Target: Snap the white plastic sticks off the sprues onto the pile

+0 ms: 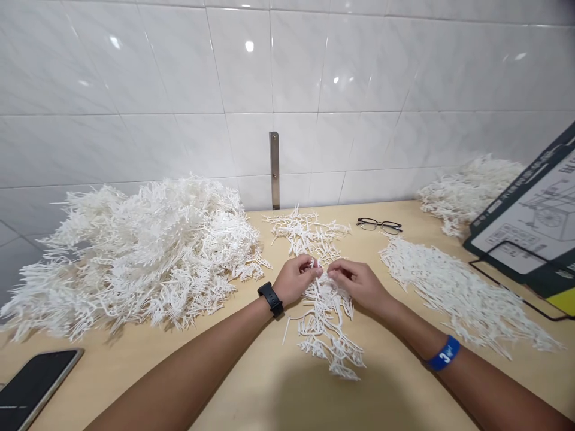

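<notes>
My left hand [297, 276], wearing a black wristband, is closed in a pinch on a white branched strand [313, 263] at the middle of the table. Close to its right, my right hand [359, 282] has thumb and forefinger pressed together; whatever is between them is too small to make out. Below both hands lies a loose cluster of white branched strands [330, 326], thin and twig-like. Another small cluster of the same strands [309, 230] spreads just beyond my fingers.
A large heap of white strands [157, 251] fills the left side. To the right lie a flatter pile [449, 287] and a farther pile [471, 182]. Eyeglasses [380, 225], a phone [38, 383] and a printed dark green box [530, 221] are on the table [215, 383]. A tiled wall [179, 78] stands behind.
</notes>
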Available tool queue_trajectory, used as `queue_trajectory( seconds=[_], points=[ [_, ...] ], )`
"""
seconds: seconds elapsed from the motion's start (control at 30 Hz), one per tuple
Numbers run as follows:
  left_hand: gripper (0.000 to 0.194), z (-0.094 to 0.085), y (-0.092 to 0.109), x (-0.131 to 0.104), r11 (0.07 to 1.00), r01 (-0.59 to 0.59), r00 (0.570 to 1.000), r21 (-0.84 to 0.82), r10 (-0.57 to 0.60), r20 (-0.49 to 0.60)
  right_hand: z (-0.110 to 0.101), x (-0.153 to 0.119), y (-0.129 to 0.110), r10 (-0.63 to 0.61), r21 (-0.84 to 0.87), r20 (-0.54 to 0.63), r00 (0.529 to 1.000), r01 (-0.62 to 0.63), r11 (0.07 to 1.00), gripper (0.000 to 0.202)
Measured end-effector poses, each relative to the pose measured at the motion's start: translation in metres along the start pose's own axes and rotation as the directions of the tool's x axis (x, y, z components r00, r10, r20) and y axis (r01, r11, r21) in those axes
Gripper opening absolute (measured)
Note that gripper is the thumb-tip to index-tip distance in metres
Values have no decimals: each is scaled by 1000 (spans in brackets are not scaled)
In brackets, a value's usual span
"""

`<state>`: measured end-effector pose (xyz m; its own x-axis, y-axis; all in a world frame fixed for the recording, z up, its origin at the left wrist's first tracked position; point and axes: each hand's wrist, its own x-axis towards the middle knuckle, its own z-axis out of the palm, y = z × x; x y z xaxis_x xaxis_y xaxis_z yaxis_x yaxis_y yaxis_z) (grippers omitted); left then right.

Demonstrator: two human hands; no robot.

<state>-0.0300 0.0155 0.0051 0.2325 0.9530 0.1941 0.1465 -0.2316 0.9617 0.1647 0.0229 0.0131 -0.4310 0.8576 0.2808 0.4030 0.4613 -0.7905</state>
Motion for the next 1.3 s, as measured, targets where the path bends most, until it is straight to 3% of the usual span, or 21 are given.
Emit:
queue_trajectory(
  seconds=[0.1,0.3,0.73,0.97,1.17,1.3],
  points=[
    [20,1,0,0,1000,-14,1000,0,14,-3,8,0,3,-28,-82,87,996,35,996,26],
    [24,2,-2,0,999,-4,998,-36,6,62,11,1,7,-45,-139,99,994,58,989,32],
    [36,0,2,-2,999,-38,967,-20,42,251,7,0,4,-158,48,279,947,150,987,36],
    [43,1,5,-1,996,51,943,-73,-24,333,9,-1,8,-124,206,355,926,52,977,35],
    [54,0,6,-1,997,5,923,-74,24,384,9,-2,6,-17,278,401,916,-104,955,38],
    [54,-1,6,-1,996,-10,911,-85,44,409,7,0,5,-24,345,454,891,-150,926,42]
  ],
)
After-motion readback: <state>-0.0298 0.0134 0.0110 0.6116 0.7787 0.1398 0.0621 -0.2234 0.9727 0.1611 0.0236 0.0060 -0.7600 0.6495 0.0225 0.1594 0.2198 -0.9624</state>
